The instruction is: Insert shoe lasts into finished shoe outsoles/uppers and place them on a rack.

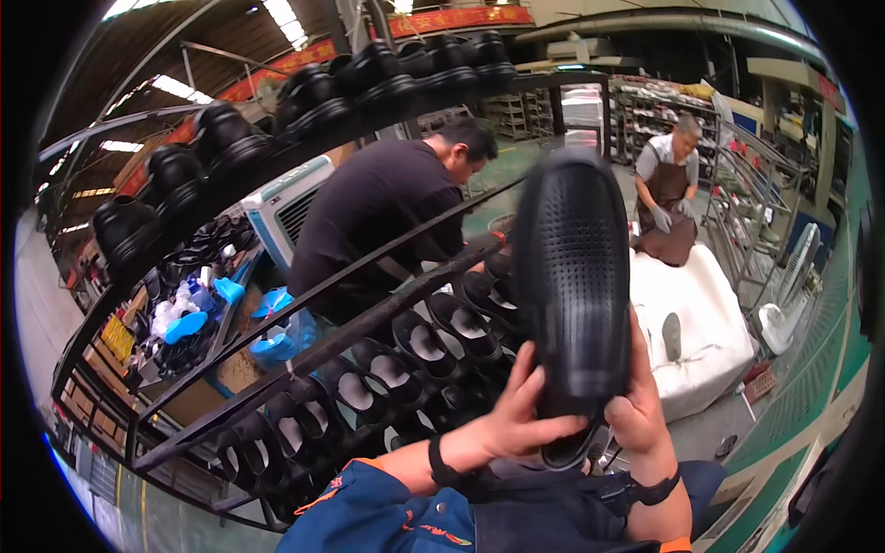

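Note:
A black shoe with a grid of small dots or holes on its facing surface stands lengthwise close in front of me. My right hand is closed round its lower right side, the fingers partly hidden behind it. At the lower left edge, my left hand grips it too, one digit stretched across below. Under the hands shows the rim of a dark opening; whether it belongs to the same shoe I cannot tell. Left of my hands, several black shoes with pale insoles sit in rows on a dark metal rack.
More black shoes line the rack's upper bar. Beyond it a person in a dark shirt bends down. At the right, a person in a brown apron is by a white-covered block with an insole-shaped piece. A fan stands farther right.

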The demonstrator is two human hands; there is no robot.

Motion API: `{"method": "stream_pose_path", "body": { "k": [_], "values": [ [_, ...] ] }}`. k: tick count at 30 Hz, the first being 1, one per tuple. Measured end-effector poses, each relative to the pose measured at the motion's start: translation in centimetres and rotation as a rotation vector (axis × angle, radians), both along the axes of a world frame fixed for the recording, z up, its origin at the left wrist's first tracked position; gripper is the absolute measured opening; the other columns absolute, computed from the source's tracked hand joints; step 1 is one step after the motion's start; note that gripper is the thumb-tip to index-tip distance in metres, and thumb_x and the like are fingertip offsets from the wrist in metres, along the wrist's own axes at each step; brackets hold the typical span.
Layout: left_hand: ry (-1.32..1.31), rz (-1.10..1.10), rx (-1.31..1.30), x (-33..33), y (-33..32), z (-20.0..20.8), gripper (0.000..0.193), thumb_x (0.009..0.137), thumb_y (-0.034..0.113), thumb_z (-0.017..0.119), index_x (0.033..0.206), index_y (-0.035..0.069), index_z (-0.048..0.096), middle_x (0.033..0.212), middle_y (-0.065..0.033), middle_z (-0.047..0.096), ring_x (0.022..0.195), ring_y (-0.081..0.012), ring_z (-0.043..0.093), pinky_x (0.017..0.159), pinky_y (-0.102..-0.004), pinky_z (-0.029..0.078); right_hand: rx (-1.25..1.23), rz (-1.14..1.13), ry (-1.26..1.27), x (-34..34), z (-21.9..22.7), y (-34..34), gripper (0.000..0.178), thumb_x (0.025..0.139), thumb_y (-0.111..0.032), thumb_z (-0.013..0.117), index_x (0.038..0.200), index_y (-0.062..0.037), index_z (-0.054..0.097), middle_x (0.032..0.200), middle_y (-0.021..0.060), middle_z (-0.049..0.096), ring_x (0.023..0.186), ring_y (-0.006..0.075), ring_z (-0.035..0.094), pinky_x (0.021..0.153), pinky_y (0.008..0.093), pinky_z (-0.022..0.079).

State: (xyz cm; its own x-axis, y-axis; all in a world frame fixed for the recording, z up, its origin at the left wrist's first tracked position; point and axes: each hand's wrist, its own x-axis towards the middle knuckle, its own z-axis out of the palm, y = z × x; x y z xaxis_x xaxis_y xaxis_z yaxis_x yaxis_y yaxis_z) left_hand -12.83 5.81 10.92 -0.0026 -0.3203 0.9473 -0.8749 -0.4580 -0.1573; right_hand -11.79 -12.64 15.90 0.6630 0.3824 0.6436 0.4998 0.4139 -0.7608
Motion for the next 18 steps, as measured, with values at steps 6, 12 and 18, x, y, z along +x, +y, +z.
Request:
{"method": "stream_pose_path", "body": {
  "k": [6, 12, 18],
  "values": [
    [-0.364, 0.736, -0.022, -7.4, 10.1, 11.7, 0.056, 0.071, 0.023, 0.078, 0.123, 0.016, 0.058, 0.151, -0.0184, 0.029, 0.138, -0.0417, 0.029, 0.113, -0.0529, 0.025, -0.446, 0.066, -0.109, -0.4, 0.7, -4.5, 0.059, 0.079, -0.035, 0.070, 0.123, 0.0041, 0.061, 0.120, 0.0184, 0.063, 0.110, 0.0269, 0.061, 0.093, 0.0334, 0.046],
    [-0.626, 1.165, -0.161, -20.3, 19.5, 25.4, 0.051, 0.077, 0.019, 0.073, 0.122, 0.006, 0.051, 0.150, -0.0250, 0.031, 0.138, -0.0350, 0.034, 0.108, -0.0459, 0.035, -0.152, 0.026, 0.348, -0.6, -6.5, -11.3, 0.048, 0.086, -0.033, 0.067, 0.115, 0.0063, 0.062, 0.101, 0.0168, 0.067, 0.085, 0.0251, 0.070, 0.070, 0.0316, 0.057],
    [-0.216, 0.802, -0.615, -30.1, 30.1, 33.2, 0.049, 0.080, 0.008, 0.068, 0.126, 0.002, 0.051, 0.112, -0.0068, 0.059, 0.100, -0.0187, 0.058, 0.093, -0.0312, 0.046, -0.022, -0.214, 0.401, 0.5, -7.6, -13.7, 0.047, 0.091, -0.035, 0.064, 0.116, 0.0043, 0.059, 0.094, 0.0136, 0.065, 0.079, 0.0219, 0.069, 0.066, 0.0283, 0.055]
  ]
}}
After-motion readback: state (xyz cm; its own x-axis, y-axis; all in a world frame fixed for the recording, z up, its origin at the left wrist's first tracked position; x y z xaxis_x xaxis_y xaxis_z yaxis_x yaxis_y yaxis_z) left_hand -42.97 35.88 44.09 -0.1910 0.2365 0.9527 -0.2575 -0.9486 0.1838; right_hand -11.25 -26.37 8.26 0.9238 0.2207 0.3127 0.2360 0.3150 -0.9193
